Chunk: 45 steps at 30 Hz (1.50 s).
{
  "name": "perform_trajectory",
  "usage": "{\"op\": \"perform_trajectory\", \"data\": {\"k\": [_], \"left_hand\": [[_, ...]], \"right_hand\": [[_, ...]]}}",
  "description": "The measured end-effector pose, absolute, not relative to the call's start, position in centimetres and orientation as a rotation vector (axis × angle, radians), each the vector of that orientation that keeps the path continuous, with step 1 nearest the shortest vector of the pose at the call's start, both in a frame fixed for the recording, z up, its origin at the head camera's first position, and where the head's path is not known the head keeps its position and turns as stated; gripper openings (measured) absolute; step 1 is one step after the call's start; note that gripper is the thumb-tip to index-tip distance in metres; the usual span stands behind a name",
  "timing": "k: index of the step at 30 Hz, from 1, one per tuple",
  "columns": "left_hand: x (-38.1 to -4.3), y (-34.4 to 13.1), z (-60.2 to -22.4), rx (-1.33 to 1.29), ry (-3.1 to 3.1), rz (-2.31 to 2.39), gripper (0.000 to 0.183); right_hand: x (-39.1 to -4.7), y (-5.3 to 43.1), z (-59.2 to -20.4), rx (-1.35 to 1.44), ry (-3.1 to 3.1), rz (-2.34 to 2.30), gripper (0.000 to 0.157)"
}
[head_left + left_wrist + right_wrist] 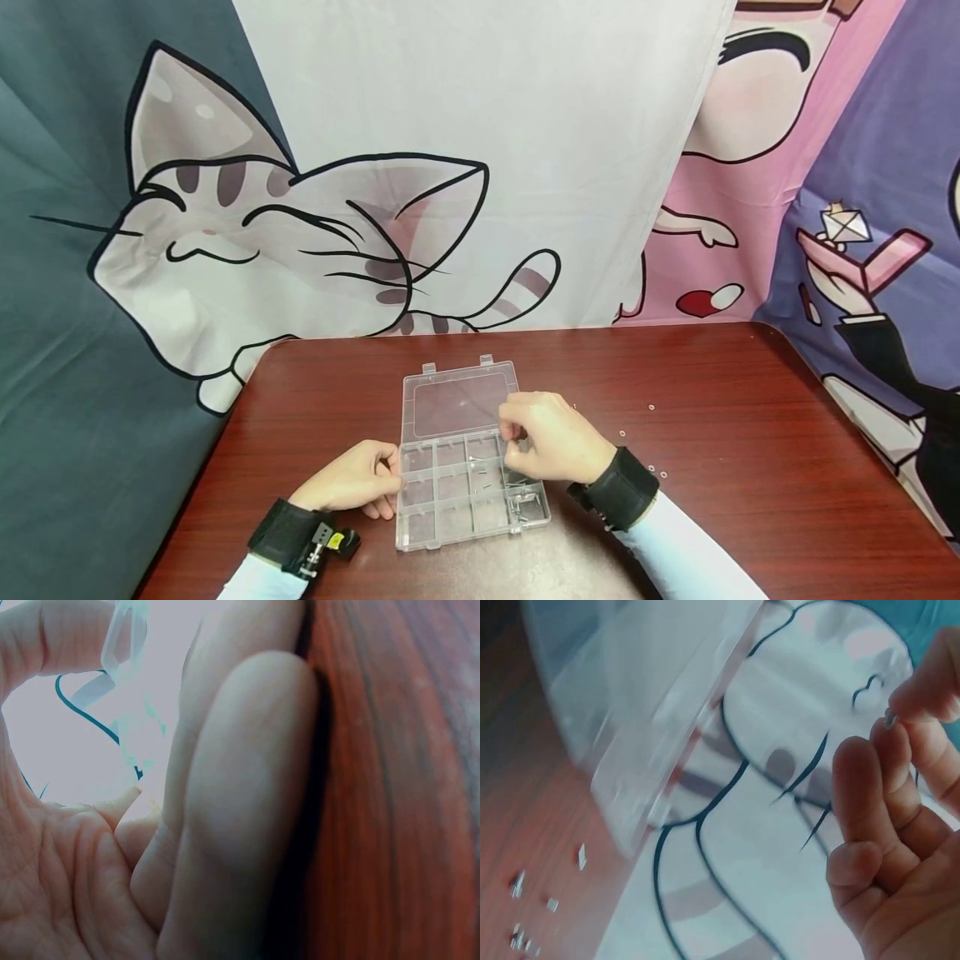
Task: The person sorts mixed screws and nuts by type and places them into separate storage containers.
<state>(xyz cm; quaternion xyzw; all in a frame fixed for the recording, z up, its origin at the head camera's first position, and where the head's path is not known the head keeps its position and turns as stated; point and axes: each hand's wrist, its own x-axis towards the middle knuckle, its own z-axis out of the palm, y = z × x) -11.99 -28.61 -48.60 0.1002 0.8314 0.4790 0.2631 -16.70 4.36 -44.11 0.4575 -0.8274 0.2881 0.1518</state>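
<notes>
A clear plastic compartment box (417,518) lies on the table with its lid (457,404) folded back. My left hand (356,479) grips the box's left edge between thumb and fingers; in the left wrist view, a blurred strip of clear plastic (120,637) shows at the fingertips. Above the box's right side, my right hand (558,437) pinches a tiny shiny metal piece (889,717) between thumb and fingertip. Its exact kind is too small to make out. Small metal parts (527,505) lie in the front right compartment, with a few more in compartments close by.
Several tiny pale rings (652,407) are scattered on the brown wooden table (750,517), right of the box. Small metal pieces (517,884) also show on the wood in the right wrist view. Printed cloth (570,150) hangs behind the table.
</notes>
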Motion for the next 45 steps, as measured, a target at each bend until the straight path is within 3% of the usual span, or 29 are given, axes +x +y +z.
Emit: {"op": "perform_trajectory", "data": {"k": [13, 14, 18, 20, 22, 31, 39, 45], "left_hand": [[-12.0, -28.7, -48.7, 0.271, 2.246, 1.305, 0.018], [-12.0, -28.6, -48.8, 0.272, 2.246, 1.308, 0.018], [-12.0, -28.6, -48.8, 0.269, 2.245, 1.312, 0.017], [-12.0, -28.6, -48.8, 0.269, 2.244, 1.314, 0.018], [-12.0, -28.7, -48.8, 0.268, 2.240, 1.317, 0.018], [-12.1, -28.7, -48.8, 0.267, 2.225, 1.329, 0.017], [-12.1, -28.7, -48.8, 0.267, 2.236, 1.312, 0.015], [-12.1, -28.7, -48.8, 0.270, 2.235, 1.313, 0.014]], "right_hand": [[-14.3, 2.2, -43.8, 1.524, -2.332, 0.680, 0.019], [-14.2, 2.3, -43.8, 1.539, -2.366, 0.639, 0.028], [-13.9, 2.8, -44.1, 1.577, -2.516, 0.514, 0.095], [-13.9, 3.1, -44.2, 1.565, -2.575, 0.495, 0.107], [-14.0, 3.2, -44.1, 1.546, -2.588, 0.496, 0.108], [-17.1, 5.2, -44.7, 1.423, -2.567, 0.555, 0.092], [-20.4, 7.8, -46.6, 1.205, -2.644, 0.520, 0.054], [-21.2, 8.2, -48.0, 1.238, -2.632, 0.379, 0.034]]}}
